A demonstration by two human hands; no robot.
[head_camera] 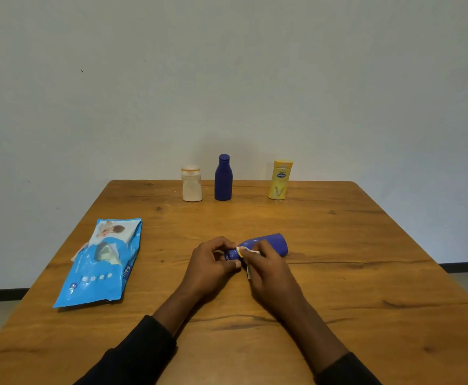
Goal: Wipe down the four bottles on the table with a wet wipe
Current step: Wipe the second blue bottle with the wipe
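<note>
A dark blue bottle (pixel 269 243) lies on its side in the middle of the wooden table (pixel 366 245), base pointing away to the right. My left hand (pixel 213 262) grips its cap end. My right hand (pixel 269 270) pinches a small white wet wipe (pixel 251 252) against the bottle's neck. Most of the wipe is hidden under my fingers. Three bottles stand upright along the far edge: a white one (pixel 191 184), a second dark blue one (pixel 223 179) and a yellow one (pixel 280 180).
A blue pack of wet wipes (pixel 102 262) lies flat at the left of the table, its flap lifted with a wipe showing. A plain wall stands right behind the far edge. Floor shows on both sides.
</note>
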